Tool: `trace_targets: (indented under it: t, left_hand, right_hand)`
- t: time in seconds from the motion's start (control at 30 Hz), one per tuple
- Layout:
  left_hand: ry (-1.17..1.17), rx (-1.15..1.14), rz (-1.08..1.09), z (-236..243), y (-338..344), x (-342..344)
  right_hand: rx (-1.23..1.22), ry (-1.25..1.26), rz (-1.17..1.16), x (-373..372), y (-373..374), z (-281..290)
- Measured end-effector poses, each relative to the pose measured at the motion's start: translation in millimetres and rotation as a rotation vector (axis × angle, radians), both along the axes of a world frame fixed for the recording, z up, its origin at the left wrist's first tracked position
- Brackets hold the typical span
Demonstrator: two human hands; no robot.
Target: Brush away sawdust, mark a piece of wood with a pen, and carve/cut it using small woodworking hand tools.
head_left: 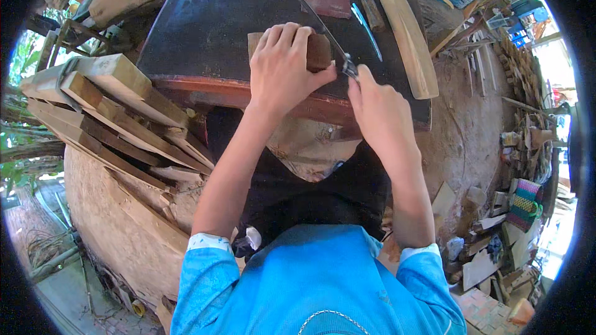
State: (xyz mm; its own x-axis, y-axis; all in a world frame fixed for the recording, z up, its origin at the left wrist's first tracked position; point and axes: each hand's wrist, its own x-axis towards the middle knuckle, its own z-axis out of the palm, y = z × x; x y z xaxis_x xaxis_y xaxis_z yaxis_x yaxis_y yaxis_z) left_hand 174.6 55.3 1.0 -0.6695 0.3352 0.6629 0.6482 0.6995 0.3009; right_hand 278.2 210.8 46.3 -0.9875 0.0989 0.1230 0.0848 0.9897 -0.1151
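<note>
My left hand (279, 68) is closed over a brown wooden block (319, 53), pressing it on the dark tabletop (205, 31) near the front edge. Its fingers lie across the top and hide much of the block. In my right hand (382, 108) is a narrow long-bladed tool (324, 27), gripped at its near end by a metal fitting. The dark blade slants away to the far left, just right of the block. I cannot tell whether the blade touches the wood. My fist hides the handle.
Beyond the blade lie a reddish-brown sandpaper sheet (326, 0), a light-blue pen (366, 31), a wooden-handled tool (370, 9) and a pale wooden bar (410, 46). Stacked timber (118, 96) leans at the left. Wood scraps (484, 267) litter the ground at right.
</note>
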Motion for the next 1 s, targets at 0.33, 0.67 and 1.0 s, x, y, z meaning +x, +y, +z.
trace_targets:
  t: [0.33, 0.67, 1.0]
  left_hand:
    - [-0.013, 0.001, 0.015, -1, -1, 3]
    - [0.007, -0.061, 0.086, -3, 0, -1]
    - [-0.019, -0.149, 0.323, -6, -1, 11]
  right_hand:
    - [-0.007, -0.036, 0.002, 27, 2, 5]
    - [-0.007, -0.045, -0.042, 17, 6, 1]
    - [-0.042, -0.031, -0.052, 39, 2, -4]
